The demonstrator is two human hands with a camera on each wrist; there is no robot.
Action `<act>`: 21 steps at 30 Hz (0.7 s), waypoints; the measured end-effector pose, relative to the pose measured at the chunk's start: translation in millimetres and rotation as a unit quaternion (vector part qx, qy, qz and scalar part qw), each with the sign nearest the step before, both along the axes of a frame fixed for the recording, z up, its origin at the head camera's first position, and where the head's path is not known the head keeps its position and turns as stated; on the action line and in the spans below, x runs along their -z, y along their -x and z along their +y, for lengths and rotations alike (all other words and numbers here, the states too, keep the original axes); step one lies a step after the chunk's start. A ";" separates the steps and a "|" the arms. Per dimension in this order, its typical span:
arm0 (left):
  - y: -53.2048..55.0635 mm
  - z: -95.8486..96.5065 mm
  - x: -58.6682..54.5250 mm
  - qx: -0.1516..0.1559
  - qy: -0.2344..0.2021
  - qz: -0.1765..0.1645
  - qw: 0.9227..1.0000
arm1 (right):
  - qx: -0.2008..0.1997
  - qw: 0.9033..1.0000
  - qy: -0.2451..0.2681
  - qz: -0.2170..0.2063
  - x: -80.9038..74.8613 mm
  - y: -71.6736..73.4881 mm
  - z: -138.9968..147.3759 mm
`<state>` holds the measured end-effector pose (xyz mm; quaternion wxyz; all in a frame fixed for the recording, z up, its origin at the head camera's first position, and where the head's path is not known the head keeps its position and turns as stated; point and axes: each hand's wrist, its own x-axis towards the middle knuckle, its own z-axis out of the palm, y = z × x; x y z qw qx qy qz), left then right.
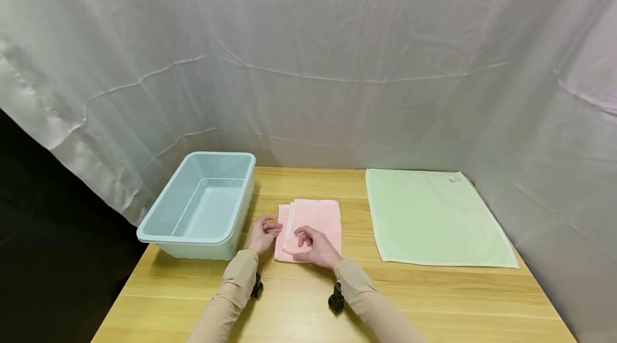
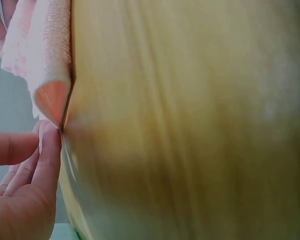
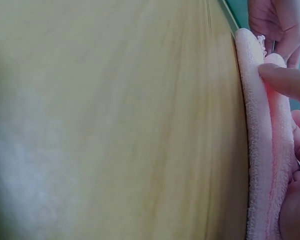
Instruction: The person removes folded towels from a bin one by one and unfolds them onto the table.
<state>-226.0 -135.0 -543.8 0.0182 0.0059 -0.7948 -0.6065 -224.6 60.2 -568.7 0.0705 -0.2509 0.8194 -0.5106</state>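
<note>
A folded pink towel [image 1: 318, 220] lies on the wooden table in front of me, its layers slightly offset at the left. My left hand [image 1: 262, 234] is at its left edge; in the left wrist view the fingertips [image 2: 49, 132] touch a towel corner, with the thumb held apart. Over the front left part reaches my right hand [image 1: 315, 246], its bent fingers above the cloth and its thumb at the front edge. From the right wrist view, that thumb [image 3: 275, 75] touches the towel [image 3: 260, 150] near the split between two thick layers.
A pale blue plastic basin [image 1: 243, 206] stands left of the towel, close to my left hand. A light green towel [image 1: 438, 220] lies flat at the right of the table [image 1: 289, 311]. Grey curtains [image 1: 337, 64] hang behind and at the sides.
</note>
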 end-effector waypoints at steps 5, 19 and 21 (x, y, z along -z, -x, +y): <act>5.6 -3.0 11.4 -0.006 -0.017 -0.005 1.000 | 0.004 1.000 0.001 0.004 -1.1 -0.6 -0.9; 5.2 -3.6 10.2 0.000 -0.011 -0.006 1.000 | 0.024 0.995 -0.078 0.061 -2.2 -4.8 -2.0; 6.4 -3.0 11.5 -0.005 -0.008 -0.011 1.000 | 0.036 0.994 -0.079 0.069 -2.0 -5.2 -2.0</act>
